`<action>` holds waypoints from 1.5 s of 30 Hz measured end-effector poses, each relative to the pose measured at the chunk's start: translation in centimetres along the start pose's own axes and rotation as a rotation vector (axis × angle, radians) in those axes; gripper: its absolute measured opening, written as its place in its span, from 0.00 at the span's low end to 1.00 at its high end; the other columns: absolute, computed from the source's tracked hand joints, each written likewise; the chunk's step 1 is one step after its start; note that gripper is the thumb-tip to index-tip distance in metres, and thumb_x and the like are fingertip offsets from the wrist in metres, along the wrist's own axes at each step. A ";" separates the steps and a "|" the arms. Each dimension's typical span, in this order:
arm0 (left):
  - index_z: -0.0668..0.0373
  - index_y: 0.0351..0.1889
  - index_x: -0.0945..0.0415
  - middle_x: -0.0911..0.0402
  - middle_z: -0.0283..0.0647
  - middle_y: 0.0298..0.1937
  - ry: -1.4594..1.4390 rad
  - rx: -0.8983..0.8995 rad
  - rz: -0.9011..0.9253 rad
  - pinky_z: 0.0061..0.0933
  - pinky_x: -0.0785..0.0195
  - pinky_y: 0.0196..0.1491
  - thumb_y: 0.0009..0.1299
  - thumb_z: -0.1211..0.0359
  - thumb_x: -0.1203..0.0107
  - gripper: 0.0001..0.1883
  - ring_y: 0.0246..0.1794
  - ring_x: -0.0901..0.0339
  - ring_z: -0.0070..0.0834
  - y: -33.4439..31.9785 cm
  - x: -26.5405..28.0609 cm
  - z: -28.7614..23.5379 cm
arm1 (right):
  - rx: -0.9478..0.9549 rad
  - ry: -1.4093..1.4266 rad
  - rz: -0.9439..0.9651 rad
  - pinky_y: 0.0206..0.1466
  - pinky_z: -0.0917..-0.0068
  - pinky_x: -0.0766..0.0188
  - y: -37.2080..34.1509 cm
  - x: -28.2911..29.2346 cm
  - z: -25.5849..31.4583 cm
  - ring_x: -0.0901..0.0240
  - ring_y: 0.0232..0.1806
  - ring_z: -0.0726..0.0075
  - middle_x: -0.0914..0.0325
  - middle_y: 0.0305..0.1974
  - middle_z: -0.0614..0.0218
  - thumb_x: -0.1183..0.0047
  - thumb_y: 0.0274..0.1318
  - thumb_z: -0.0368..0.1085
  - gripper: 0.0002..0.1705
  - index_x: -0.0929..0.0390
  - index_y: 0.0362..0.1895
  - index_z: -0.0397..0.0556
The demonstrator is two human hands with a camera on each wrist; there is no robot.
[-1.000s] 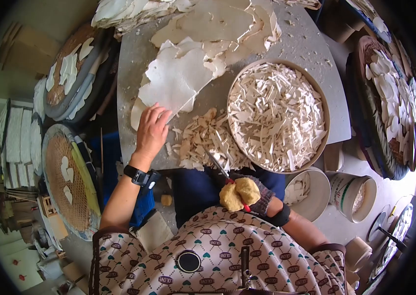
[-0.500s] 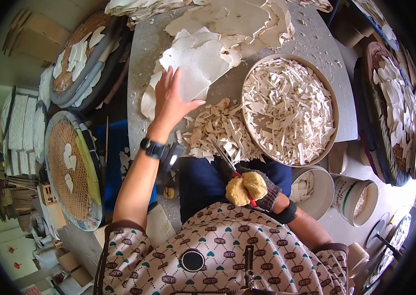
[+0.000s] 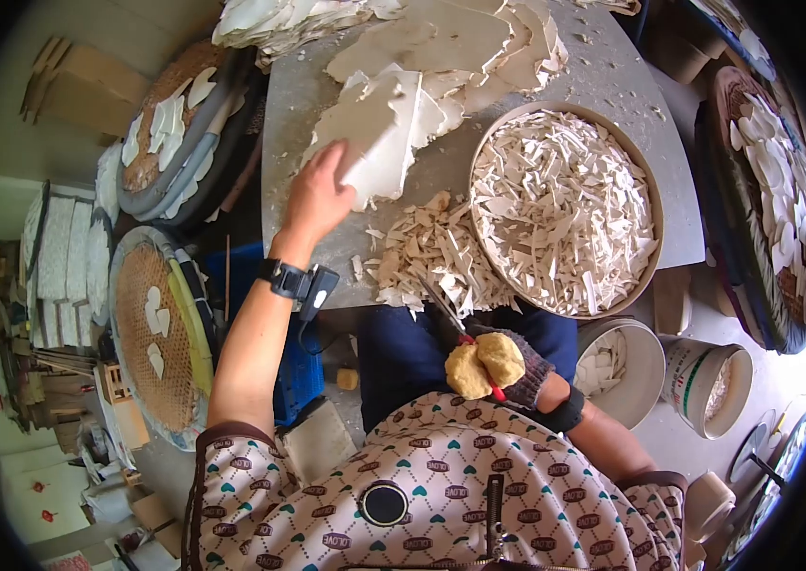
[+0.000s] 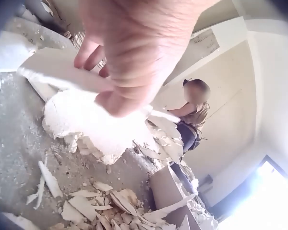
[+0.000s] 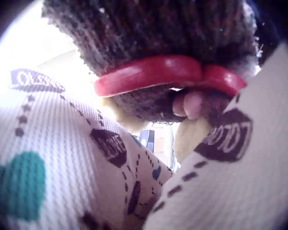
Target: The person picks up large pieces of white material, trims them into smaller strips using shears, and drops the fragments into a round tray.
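My left hand [image 3: 317,197] pinches the ragged, off-white flat sheet [image 3: 379,138] by its near edge; it lies ahead and rightward of these fingers, long axis running away from me. My gloved right hand [image 3: 525,373], farther off, grips red-handled metal scissors [image 3: 447,310].

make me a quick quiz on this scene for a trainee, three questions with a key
1. True or false: the left hand is touching a pale sheet.
2. What lies in the round tray? A) folded cloth B) small pale pieces C) yellow foam
3. Fill in the colour: the gloved right hand holds scissors with ____ handles.

Key: 1. True; 2. B; 3. red
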State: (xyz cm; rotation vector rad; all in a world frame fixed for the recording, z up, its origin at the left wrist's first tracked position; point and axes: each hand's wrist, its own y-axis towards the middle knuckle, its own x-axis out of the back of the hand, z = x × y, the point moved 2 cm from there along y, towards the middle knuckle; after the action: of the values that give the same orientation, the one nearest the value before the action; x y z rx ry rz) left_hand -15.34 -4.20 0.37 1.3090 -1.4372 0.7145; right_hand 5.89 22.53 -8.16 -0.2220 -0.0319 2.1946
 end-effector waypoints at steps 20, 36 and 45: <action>0.63 0.56 0.38 0.29 0.43 0.54 -1.591 0.495 -0.291 0.36 0.40 0.59 0.65 0.75 0.52 0.20 0.56 0.32 0.33 -10.4 3.3 -4.3 | 0.032 1.210 0.071 0.57 0.63 0.33 -0.5 -0.5 -3.2 0.29 0.49 0.58 0.28 0.46 0.57 0.52 0.57 0.31 0.14 0.32 0.47 0.39; 0.54 0.29 0.25 0.49 0.43 0.69 -1.028 -0.151 -0.263 0.33 0.45 0.64 0.61 0.74 0.43 0.03 0.66 0.45 0.32 -5.5 2.9 -4.7 | -0.086 1.108 0.111 0.56 0.69 0.31 -1.8 0.3 -1.1 0.30 0.52 0.62 0.32 0.53 0.58 0.59 0.61 0.29 0.20 0.40 0.57 0.40; 0.58 0.31 0.27 0.23 0.31 0.32 -1.172 0.143 -0.136 0.19 0.29 0.38 0.67 0.76 0.52 0.05 0.33 0.25 0.18 -5.1 0.3 -1.8 | -0.297 1.108 0.042 0.54 0.74 0.31 -0.2 -0.4 -0.2 0.28 0.47 0.72 0.26 0.46 0.65 0.47 0.52 0.27 0.17 0.29 0.48 0.44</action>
State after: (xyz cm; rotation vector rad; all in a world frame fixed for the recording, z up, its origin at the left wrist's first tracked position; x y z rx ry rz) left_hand -9.92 -3.88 0.13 2.0599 -2.1634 -0.1404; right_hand 6.34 22.28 -8.30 -1.5613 0.2652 1.8233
